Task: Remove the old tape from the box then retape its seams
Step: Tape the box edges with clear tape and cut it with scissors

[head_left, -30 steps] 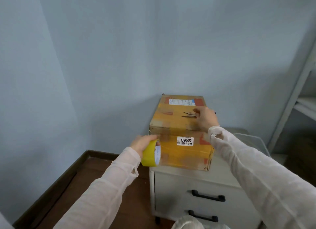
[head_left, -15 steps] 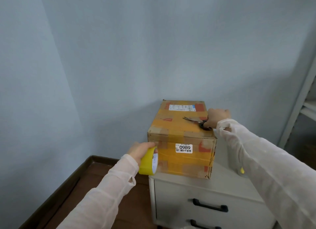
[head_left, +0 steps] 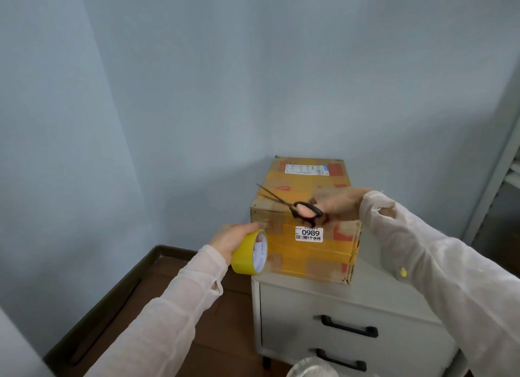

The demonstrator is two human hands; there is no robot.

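A cardboard box [head_left: 304, 258] wrapped in yellowish old tape stands on a white drawer cabinet [head_left: 292, 306]; a white label reading 0989 is on its near face. My left hand [head_left: 229, 237] grips a yellow tape roll [head_left: 249, 253] at the box's near left corner. My right hand [head_left: 334, 203] holds black-handled scissors [head_left: 298, 208] above the box's front top edge, fingers through the loops. Their thin blades point up and to the left.
The cabinet has two drawers with black handles [head_left: 349, 327] and stands against a pale blue wall [head_left: 197, 95]. Brown wooden floor [head_left: 180, 264] with a dark skirting lies to the left. A grey shelf frame [head_left: 498, 179] rises at the right. A round translucent object [head_left: 311, 370] shows at the bottom edge.
My right hand picked the scissors up off the box top and brought them forward over the front edge. The left hand kept the tape roll at the box's left corner.
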